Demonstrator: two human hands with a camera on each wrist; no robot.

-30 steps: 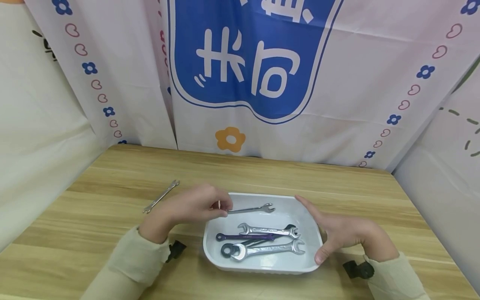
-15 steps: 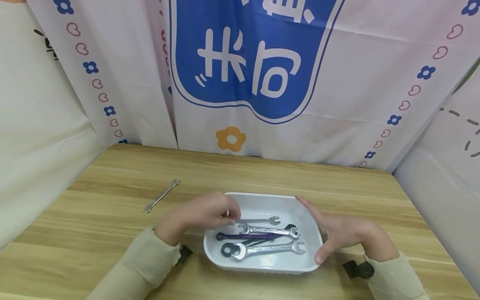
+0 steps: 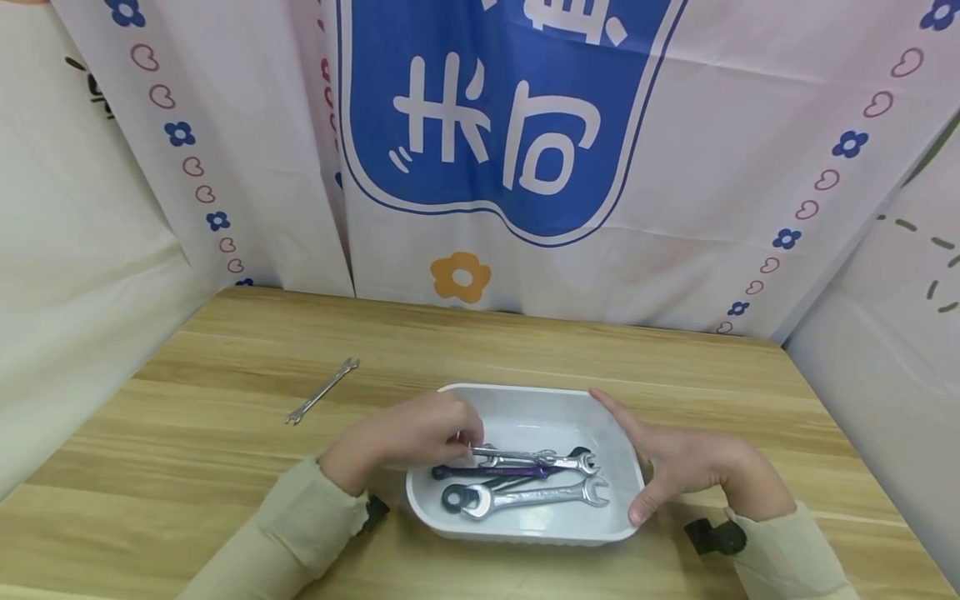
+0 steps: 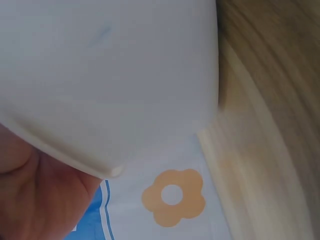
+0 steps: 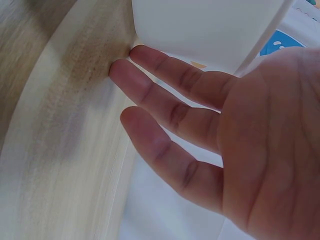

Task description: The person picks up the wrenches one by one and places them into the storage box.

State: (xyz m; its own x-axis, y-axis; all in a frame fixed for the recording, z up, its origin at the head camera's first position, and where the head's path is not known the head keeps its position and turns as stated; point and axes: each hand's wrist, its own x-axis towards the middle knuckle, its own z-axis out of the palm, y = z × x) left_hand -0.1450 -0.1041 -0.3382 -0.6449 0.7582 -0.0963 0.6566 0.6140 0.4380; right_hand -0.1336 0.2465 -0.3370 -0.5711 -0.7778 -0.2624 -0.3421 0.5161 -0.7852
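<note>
Inside a white tray, my left hand pinches the left end of a small silver wrench. This wrench lies low across a silver double open-end wrench. Below them are a purple wrench, a black wrench partly covered, and a larger silver open-end wrench. My right hand steadies the tray's right side, thumb and forefinger spread at the rim. In the right wrist view, its other fingers extend loosely beside the outer wall. The tray wall hides the left fingertips in the left wrist view.
Another small silver wrench lies on the wooden table, left of the tray. A printed white curtain hangs along the table's far edge, and pale cloth closes the left side.
My left hand has carried the small wrench from the tray's far side towards the near side, onto the other wrenches. The right hand and tray have stayed in place.
</note>
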